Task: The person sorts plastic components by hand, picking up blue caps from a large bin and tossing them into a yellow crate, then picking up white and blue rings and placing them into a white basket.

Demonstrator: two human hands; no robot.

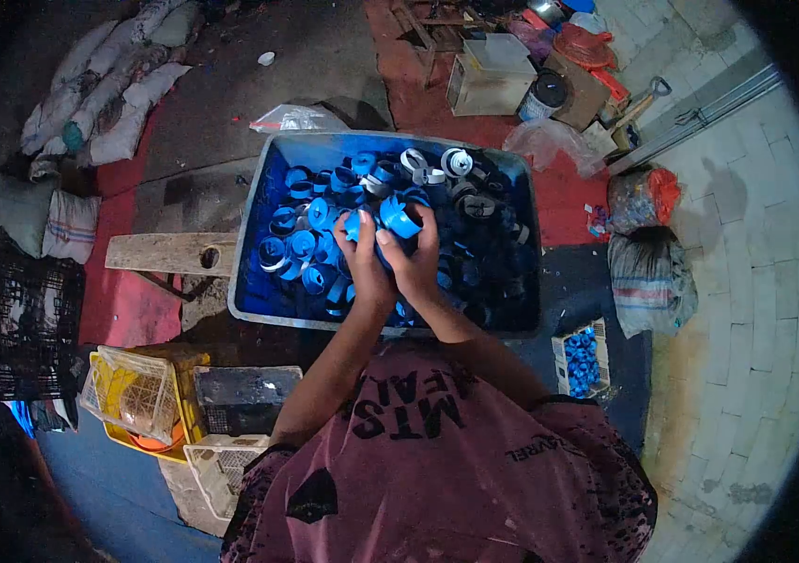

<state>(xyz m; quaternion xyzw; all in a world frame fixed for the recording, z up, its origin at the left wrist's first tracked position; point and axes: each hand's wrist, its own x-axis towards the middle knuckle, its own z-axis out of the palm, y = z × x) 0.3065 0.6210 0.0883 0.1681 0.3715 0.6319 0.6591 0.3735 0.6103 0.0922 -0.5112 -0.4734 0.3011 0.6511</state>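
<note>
A large rectangular tub [386, 325] holds many blue, white and dark ring-shaped plastic parts [302, 246]. Above its middle, my left hand [365, 267] and my right hand [413, 263] are close together, wrists nearly touching. The fingers of my right hand curl round a bright blue plastic part [399, 218]. My left hand has its fingers round another blue part [353, 226]. Both parts are near each other, and whether they touch is hard to tell.
A wooden bench [160, 253] stands left of the tub. Yellow crate [195, 433] and clear baskets lie lower left. A small basket of blue pieces [582, 360] is at lower right. Sacks [645, 281] line the right wall; a white box [491, 83] stands behind.
</note>
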